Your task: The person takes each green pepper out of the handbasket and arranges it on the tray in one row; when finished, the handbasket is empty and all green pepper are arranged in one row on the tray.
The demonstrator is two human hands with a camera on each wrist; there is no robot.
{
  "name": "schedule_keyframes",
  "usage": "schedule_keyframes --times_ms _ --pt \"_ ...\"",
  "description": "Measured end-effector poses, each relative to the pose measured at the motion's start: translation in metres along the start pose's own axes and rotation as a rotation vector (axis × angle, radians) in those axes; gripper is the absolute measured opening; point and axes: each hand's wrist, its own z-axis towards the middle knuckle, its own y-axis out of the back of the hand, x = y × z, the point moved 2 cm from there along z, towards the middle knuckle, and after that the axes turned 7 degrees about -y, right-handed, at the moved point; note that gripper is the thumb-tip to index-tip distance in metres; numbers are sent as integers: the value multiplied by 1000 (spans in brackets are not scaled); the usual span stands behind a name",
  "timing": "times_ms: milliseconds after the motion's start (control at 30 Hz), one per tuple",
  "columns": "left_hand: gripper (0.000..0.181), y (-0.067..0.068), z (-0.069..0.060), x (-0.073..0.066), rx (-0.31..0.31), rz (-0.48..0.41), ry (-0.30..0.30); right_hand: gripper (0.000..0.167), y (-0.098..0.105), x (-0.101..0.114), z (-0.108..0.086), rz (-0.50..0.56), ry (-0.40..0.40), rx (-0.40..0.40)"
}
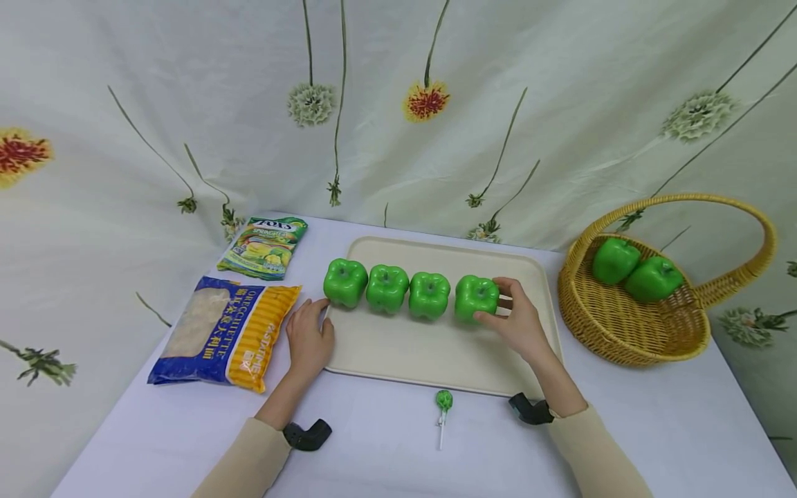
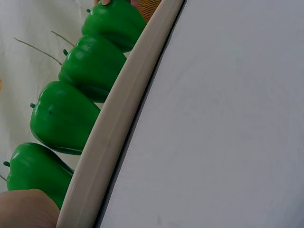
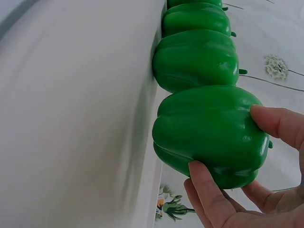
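Note:
Four green bell peppers form a row on a beige tray [image 1: 429,360]. My right hand [image 1: 519,321] grips the rightmost pepper [image 1: 476,299], thumb on one side and fingers on the other; the right wrist view shows this pepper [image 3: 209,133] between thumb and fingers of the hand [image 3: 266,204]. At the tray's left edge my left hand [image 1: 309,337] rests beside the leftmost pepper [image 1: 345,282], fingers relaxed and near its base. In the left wrist view only part of that hand [image 2: 26,209] shows, by the nearest pepper [image 2: 38,171].
A wicker basket [image 1: 635,346] with two green peppers [image 1: 652,279] stands at the right. On the left lie an orecchiette bag [image 1: 224,335] and a green candy packet [image 1: 264,247]. A green lollipop [image 1: 444,400] lies in front of the tray.

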Motion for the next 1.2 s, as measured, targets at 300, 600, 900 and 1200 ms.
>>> schedule_keyframes --times_ms 300,600,900,1200 --pt "35 0 -1 0 8 5 -2 72 -8 -7 5 -9 -25 23" --pt "36 3 1 -2 7 6 5 71 -11 -5 6 -10 13 27" --pt "35 2 0 -2 7 4 5 85 -5 -1 3 -33 44 22" --pt "35 2 0 -2 7 7 6 77 20 10 -6 -22 147 -4"
